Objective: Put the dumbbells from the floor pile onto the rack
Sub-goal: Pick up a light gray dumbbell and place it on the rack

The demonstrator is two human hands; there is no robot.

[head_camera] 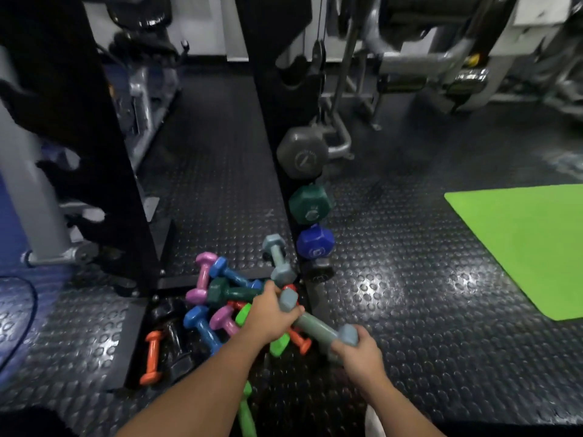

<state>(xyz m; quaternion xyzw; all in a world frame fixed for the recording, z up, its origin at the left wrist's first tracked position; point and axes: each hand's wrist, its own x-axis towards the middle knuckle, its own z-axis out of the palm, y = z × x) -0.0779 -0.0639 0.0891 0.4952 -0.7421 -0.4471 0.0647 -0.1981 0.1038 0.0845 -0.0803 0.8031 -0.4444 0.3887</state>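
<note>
1. Both hands closed on one grey-blue dumbbell (pixel 318 323): left hand (pixel 268 316) wrapped near the far head, right hand (pixel 359 351) clamped around the near head.
2. Held just above the floor pile (pixel 220 307), right beside the base of the rack (pixel 277 171).
3. Looks like the pick-up step, not racked yet.
4. Long axis running diagonally, far-left to near-right, far head aimed at the rack.
5. Next up, probably: lift clear of the pile, swing level, find a free cradle near the blue racked dumbbell (pixel 315 244).
</note>
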